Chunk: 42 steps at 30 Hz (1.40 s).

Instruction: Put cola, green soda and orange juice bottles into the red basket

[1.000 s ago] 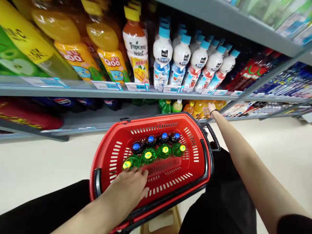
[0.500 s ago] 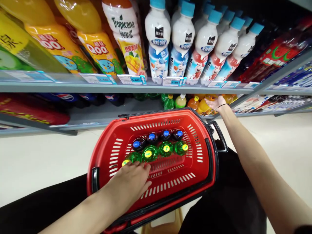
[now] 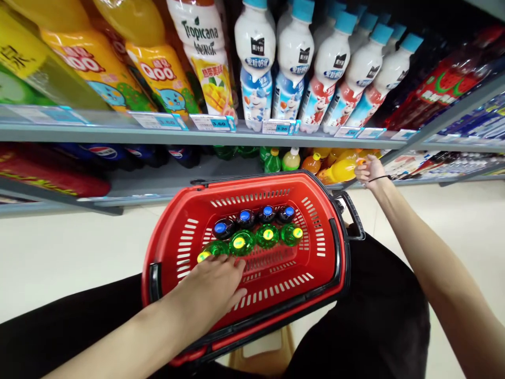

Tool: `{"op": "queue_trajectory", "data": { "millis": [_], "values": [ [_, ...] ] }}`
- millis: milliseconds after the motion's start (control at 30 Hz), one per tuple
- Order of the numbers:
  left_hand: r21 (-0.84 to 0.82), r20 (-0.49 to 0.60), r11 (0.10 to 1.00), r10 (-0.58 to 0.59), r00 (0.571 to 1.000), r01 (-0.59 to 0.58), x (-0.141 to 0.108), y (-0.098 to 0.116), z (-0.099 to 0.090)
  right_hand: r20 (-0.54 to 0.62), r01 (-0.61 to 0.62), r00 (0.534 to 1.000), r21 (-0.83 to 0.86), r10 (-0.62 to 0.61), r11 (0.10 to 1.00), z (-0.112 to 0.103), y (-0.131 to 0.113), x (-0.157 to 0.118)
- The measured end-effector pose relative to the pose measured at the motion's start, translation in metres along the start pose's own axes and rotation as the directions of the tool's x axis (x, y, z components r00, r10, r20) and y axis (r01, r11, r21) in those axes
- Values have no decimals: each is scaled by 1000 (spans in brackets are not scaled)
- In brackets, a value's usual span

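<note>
A red shopping basket (image 3: 158, 231) stands in front of me. In it are dark bottles (image 3: 244, 217) with blue caps and green bottles (image 3: 268, 236) with yellow caps, in two rows. My left hand (image 3: 219, 279) reaches over the near side, thumb spread, its fingers by the leftmost green bottle; the fingertips are partly hidden. At the right end of the low shelf, my right hand (image 3: 370, 171) has its fingers closed round the cap end of an orange juice bottle (image 3: 344, 169). That bottle lies tilted, its neck towards my hand.
Above runs a grey shelf edge (image 3: 165, 138) with price tags, carrying milk drink bottles (image 3: 256, 68) and orange Qoo bottles (image 3: 161, 73). Small bottles (image 3: 291, 159) stand on the low shelf behind the basket. The basket's black handle (image 3: 353, 216) sticks out at its right end.
My right hand has moved slightly right and closed on the orange juice bottle's cap end; the bottle now leans out further. My left hand stays over the basket.
</note>
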<state>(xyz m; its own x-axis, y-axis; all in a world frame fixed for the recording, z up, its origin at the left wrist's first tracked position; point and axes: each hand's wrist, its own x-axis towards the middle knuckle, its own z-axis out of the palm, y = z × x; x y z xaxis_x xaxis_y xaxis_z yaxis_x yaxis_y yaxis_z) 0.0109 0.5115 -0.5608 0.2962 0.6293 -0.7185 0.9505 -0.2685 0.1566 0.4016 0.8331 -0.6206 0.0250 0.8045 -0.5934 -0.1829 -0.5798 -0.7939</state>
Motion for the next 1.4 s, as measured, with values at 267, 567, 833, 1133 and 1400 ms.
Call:
{"op": "queue_trajectory", "data": {
  "millis": [267,567,833,1133,1400],
  "values": [
    [-9,-77,997,69,995,-70,-25,13,-13,-60,-26,998,-114,20,993,-23,-52,-88],
    [-38,-249,983,165,954,-179,-51,22,-10,-190,-88,981,-241,42,967,-50,-81,-221],
    [-207,-572,882,241,784,-423,-41,31,4,-153,-6,987,-321,-46,947,-14,-83,-329],
    [-258,-793,698,241,559,-668,-30,76,3,235,-14,968,-314,92,949,76,5,-396],
    [-356,-779,710,132,612,-607,-44,49,-2,551,-27,815,-273,179,962,126,56,-393]
  ]
}}
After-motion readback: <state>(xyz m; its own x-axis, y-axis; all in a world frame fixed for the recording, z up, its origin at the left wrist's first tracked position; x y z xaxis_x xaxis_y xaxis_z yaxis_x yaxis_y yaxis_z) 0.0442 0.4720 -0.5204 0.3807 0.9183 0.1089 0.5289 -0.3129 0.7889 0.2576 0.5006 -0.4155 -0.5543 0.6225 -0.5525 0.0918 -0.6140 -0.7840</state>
